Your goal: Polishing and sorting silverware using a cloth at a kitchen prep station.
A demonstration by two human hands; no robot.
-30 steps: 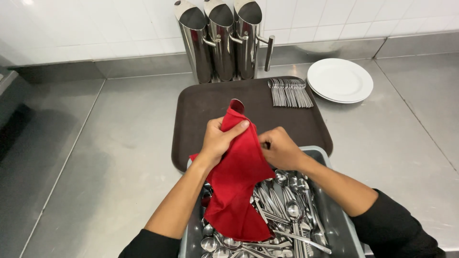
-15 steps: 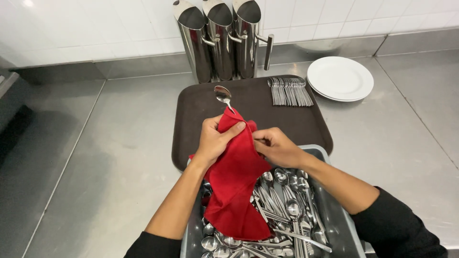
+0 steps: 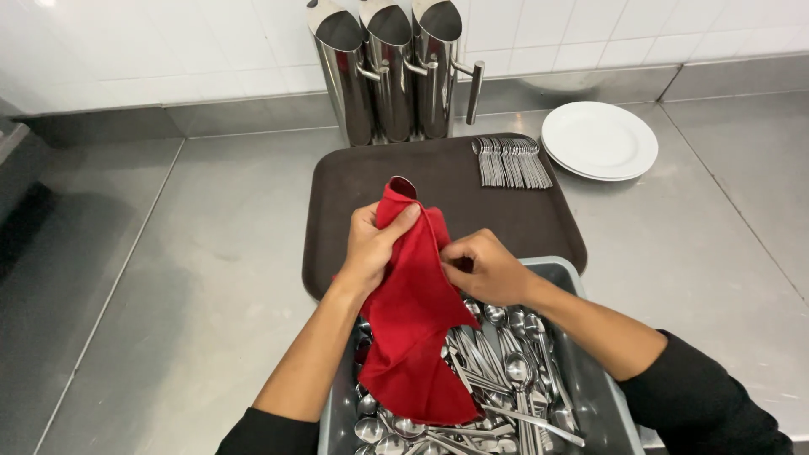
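My left hand (image 3: pixel 371 244) grips a red cloth (image 3: pixel 413 320) wrapped around a spoon (image 3: pixel 404 184), whose bowl tip just peeks out above the cloth. My right hand (image 3: pixel 484 268) pinches the spoon's handle end through the cloth's right edge. Both hands hover over the near edge of a brown tray (image 3: pixel 362 185). The cloth hangs down into a grey tub (image 3: pixel 594 371) full of loose spoons (image 3: pixel 506 362).
A neat row of spoons (image 3: pixel 510 162) lies at the tray's far right. Three steel jugs (image 3: pixel 388 67) stand behind the tray against the tiled wall. White plates (image 3: pixel 600 141) are stacked to the right on the steel counter (image 3: pixel 168 253).
The spoon bowl stuck out above the cloth half a second ago; now it is drawn back in, nearly covered. My right hand has shifted slightly left.
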